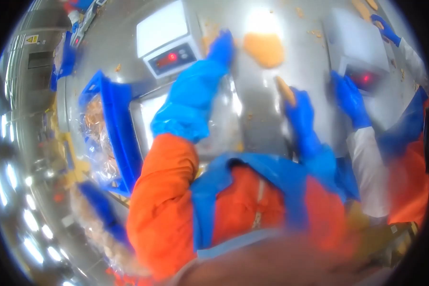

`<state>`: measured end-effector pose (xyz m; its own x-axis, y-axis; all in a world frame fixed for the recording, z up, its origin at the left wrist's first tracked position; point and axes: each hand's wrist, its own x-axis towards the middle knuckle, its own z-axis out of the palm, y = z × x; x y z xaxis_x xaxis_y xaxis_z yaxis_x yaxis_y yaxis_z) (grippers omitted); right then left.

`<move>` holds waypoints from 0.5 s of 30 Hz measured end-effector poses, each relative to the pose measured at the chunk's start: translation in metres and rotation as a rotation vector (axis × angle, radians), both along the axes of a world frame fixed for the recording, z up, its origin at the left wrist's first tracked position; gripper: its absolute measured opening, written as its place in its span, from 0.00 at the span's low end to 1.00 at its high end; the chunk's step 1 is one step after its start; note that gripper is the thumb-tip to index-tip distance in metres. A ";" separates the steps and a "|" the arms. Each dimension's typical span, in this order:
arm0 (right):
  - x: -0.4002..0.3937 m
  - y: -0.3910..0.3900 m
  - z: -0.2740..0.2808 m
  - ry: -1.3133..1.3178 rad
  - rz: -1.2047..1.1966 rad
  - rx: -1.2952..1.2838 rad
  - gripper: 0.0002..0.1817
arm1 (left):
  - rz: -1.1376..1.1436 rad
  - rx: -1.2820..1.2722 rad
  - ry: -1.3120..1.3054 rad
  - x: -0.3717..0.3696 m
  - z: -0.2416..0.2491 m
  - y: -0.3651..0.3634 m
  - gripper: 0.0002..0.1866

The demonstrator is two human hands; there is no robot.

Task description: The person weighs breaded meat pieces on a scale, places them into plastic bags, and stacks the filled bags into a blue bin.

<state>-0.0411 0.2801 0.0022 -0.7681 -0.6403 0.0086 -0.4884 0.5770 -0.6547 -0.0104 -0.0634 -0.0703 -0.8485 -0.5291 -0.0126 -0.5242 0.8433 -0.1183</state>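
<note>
My left hand (222, 47), in a blue glove, reaches over the steel table (260, 100) beside the white scale (162, 28) with its red display. Its fingers are smeared, and I cannot make out whether they hold anything. My right hand (300, 112), also blue-gloved, is closed on a long orange-tan piece (286, 91) that sticks out past the fingers. A wide orange-tan piece (264, 49) lies on the table ahead, between my two hands. Below my left forearm is a shallow metal tray (136, 125), partly hidden by the sleeve.
A blue crate (117, 109) with clear plastic bags stands at the left. To the right, a co-worker's gloved hand (350, 97) is near a second scale (357, 43); another gloved hand (386, 29) is at the upper right. Small crumbs lie scattered on the table.
</note>
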 end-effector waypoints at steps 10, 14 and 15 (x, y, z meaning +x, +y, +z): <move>-0.025 -0.058 0.038 -1.692 -0.057 -1.070 0.29 | -0.040 1.407 0.880 0.066 0.195 0.110 0.25; -0.001 -0.024 0.054 -1.682 0.066 -0.736 0.30 | 0.150 0.148 0.972 0.184 0.189 0.201 0.29; -0.001 -0.011 0.057 -1.733 0.180 -0.587 0.30 | 0.271 0.034 0.822 0.207 0.162 0.229 0.31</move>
<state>-0.0422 0.2688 0.0590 -0.0869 -0.9132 -0.3981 0.8524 0.1387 -0.5042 0.1964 0.1655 0.0918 -0.4400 -0.7252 0.5296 -0.6162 0.6728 0.4094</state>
